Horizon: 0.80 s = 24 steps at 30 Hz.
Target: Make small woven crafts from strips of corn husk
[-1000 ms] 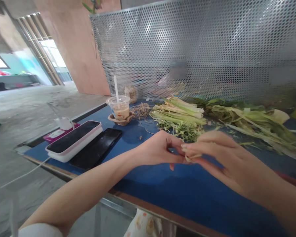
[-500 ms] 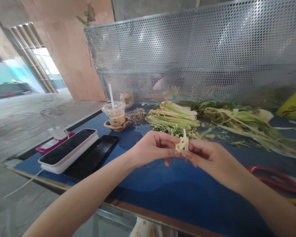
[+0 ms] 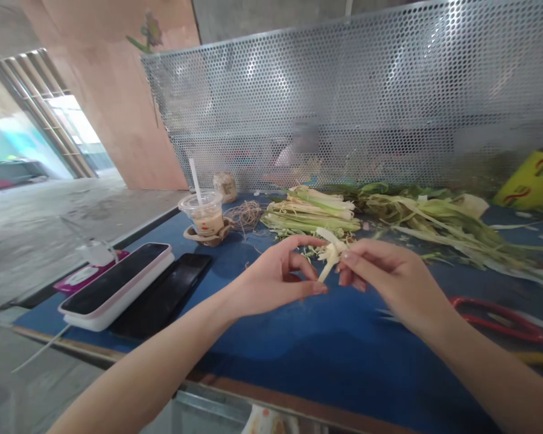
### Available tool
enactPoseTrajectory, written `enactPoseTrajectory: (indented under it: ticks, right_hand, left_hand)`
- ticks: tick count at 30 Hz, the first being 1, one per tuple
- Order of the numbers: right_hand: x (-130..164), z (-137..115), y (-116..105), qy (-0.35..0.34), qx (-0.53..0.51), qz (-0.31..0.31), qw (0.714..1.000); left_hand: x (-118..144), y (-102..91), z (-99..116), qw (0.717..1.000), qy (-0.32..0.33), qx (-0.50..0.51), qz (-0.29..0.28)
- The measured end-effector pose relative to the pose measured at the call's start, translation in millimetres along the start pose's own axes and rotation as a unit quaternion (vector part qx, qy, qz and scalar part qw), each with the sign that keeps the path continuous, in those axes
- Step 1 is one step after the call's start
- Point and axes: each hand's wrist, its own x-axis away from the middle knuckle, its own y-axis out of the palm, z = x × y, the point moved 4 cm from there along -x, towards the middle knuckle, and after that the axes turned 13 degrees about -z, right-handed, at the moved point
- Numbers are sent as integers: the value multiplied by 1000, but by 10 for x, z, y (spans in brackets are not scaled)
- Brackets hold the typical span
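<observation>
A small knotted piece of pale husk strips (image 3: 333,252) is held above the blue tabletop (image 3: 271,349). My right hand (image 3: 384,268) pinches it from the right between thumb and fingers. At its left side is my left hand (image 3: 280,271), thumb and index finger apart, curved around the piece. One strip end points down towards the left thumb, another sticks up near the left index fingertip. Whether the left fingers touch the strips I cannot tell. Behind the hands lies a bundle of pale green husks (image 3: 312,211).
Red-handled scissors (image 3: 498,319) lie at the right, partly behind my forearm. Loose leaves (image 3: 434,220) spread along the back right. At the left are a drink cup (image 3: 203,214), twine (image 3: 244,215), a black phone (image 3: 163,295) and a white-edged device (image 3: 117,286). A perforated metal panel (image 3: 344,90) stands behind.
My left thumb and fingers have spread apart from their pinch on the knotted piece. The piece has turned, with a strip now hanging down. The view has shifted slightly right.
</observation>
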Motion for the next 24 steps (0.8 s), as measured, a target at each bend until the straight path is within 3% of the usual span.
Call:
enactPoseTrajectory:
  ticks: [5, 8, 12, 19, 24]
  right_hand:
    - [11, -47, 0, -3, 42, 4, 999]
    - [15, -81, 70, -2, 35, -12, 999]
    - [16, -94, 128, -3, 1, -45, 999]
    - [-15, -43, -21, 7, 20, -17, 1000]
    - [-21, -33, 63, 13, 12, -56, 998]
  left_hand:
    - [12, 54, 40, 999, 23, -13, 38]
    - [2, 63, 67, 991, 63, -61, 102]
    - [3, 31, 57, 976, 68, -114, 173]
    - [10, -71, 61, 981, 70, -68, 166]
    - [12, -3, 35, 988, 66, -43, 136]
